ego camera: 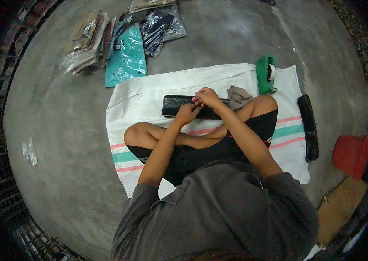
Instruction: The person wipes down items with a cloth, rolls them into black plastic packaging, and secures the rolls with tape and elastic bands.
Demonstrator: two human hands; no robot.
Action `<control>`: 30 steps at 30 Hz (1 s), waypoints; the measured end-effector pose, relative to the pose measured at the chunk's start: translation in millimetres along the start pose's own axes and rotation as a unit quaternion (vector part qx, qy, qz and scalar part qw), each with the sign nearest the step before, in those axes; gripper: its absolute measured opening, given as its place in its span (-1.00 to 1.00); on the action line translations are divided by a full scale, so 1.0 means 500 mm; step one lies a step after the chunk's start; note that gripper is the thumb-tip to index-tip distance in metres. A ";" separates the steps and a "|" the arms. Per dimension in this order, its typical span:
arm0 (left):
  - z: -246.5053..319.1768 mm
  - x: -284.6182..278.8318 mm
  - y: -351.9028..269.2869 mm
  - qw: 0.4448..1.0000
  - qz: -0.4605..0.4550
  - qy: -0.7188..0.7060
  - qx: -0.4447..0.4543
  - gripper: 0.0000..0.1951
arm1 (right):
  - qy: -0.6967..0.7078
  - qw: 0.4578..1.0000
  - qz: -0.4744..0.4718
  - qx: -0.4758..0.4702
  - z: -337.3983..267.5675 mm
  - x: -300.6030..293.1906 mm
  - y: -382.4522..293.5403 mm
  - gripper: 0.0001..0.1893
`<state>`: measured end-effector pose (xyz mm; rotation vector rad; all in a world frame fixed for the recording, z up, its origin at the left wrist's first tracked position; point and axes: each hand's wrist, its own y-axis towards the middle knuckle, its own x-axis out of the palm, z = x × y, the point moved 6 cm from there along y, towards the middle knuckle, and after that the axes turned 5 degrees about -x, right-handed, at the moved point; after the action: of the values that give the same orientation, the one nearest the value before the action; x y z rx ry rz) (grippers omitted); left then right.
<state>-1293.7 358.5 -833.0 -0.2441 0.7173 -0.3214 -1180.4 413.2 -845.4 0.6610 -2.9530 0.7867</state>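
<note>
In front of my crossed legs lies a flat black plastic bundle (173, 106), on a white woven sack (131, 98) with pink and green stripes. My left hand (188, 113) is above the bundle's middle, fingers bent. Against its fingertips, my right hand (207, 97) has thumb and fingers pinched together. Any small thing between the fingertips is too small to make out. Part of the bundle is hidden under both hands. At its right end sits a crumpled grey-brown cloth (239, 97), close to my right knee.
A green tape dispenser (263, 76) with a white roll stands at the sack's far right. Beyond the sack are plastic-wrapped garments, among them a teal packet (127, 58). To the right lie a black bundle (308, 129), a red tub (350, 155) and a brown board (340, 208).
</note>
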 end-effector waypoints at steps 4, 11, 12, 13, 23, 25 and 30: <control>-0.035 0.004 0.011 0.997 0.077 0.005 0.020 -0.72 | -0.043 0.997 0.019 0.063 0.028 0.000 0.049 -0.73; -0.084 0.042 0.008 0.906 -0.083 -0.349 -0.224 -0.81 | -0.429 0.829 -0.028 -0.357 -0.026 0.028 -0.081 -0.54; -0.078 0.041 0.009 0.897 -0.082 -0.361 -0.242 -0.82 | -0.432 0.828 -0.025 -0.357 -0.025 0.027 -0.088 -0.54; -0.073 0.041 0.007 0.891 -0.090 -0.364 -0.258 -0.81 | -0.487 0.798 -0.045 -0.352 -0.020 0.038 -0.092 -0.59; -0.074 0.038 0.001 0.868 -0.105 -0.396 -0.282 -0.79 | -0.459 0.805 -0.044 -0.374 -0.023 0.025 -0.073 -0.83; -0.062 0.039 0.003 0.876 -0.129 -0.384 -0.263 -0.78 | -0.454 0.801 0.016 -0.391 -0.017 0.013 -0.088 -0.84; -0.055 0.028 0.005 0.955 -0.056 -0.251 -0.149 -0.74 | -0.467 0.834 -0.031 -0.292 -0.019 -0.003 -0.115 -0.82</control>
<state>-1302.1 352.5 -862.2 -0.6300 0.2430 -0.2427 -1156.7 373.6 -810.1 1.3393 -3.5860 -0.6877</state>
